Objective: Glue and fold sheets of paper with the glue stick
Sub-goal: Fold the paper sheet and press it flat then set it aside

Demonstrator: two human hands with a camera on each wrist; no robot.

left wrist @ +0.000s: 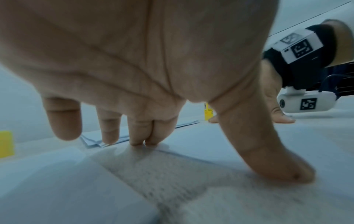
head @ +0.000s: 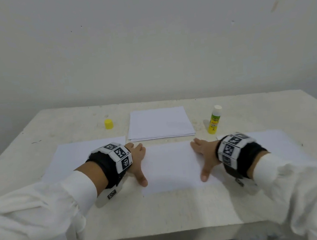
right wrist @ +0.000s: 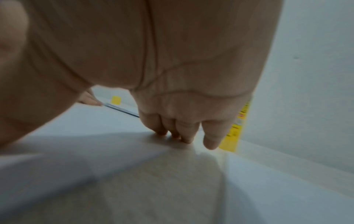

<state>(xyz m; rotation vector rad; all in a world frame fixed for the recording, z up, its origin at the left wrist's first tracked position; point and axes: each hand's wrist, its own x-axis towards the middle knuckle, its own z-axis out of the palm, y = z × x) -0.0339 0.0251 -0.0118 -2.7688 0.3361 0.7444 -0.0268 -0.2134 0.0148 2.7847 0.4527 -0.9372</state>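
A white sheet of paper (head: 170, 165) lies flat in the middle of the table. My left hand (head: 137, 161) presses on its left edge with spread, straight fingers (left wrist: 141, 136). My right hand (head: 203, 154) presses on its right edge the same way, its fingers (right wrist: 184, 131) down on the paper. A yellow glue stick (head: 214, 120) stands uncapped at the back right, partly seen as the glue stick (right wrist: 234, 133) behind my right fingers. Its yellow cap (head: 108, 123) sits at the back left.
A stack of white sheets (head: 160, 123) lies at the back centre. One more sheet (head: 75, 157) lies under my left wrist and another sheet (head: 274, 142) under my right wrist. The table's front edge (head: 167, 235) is near my body; a wall stands behind.
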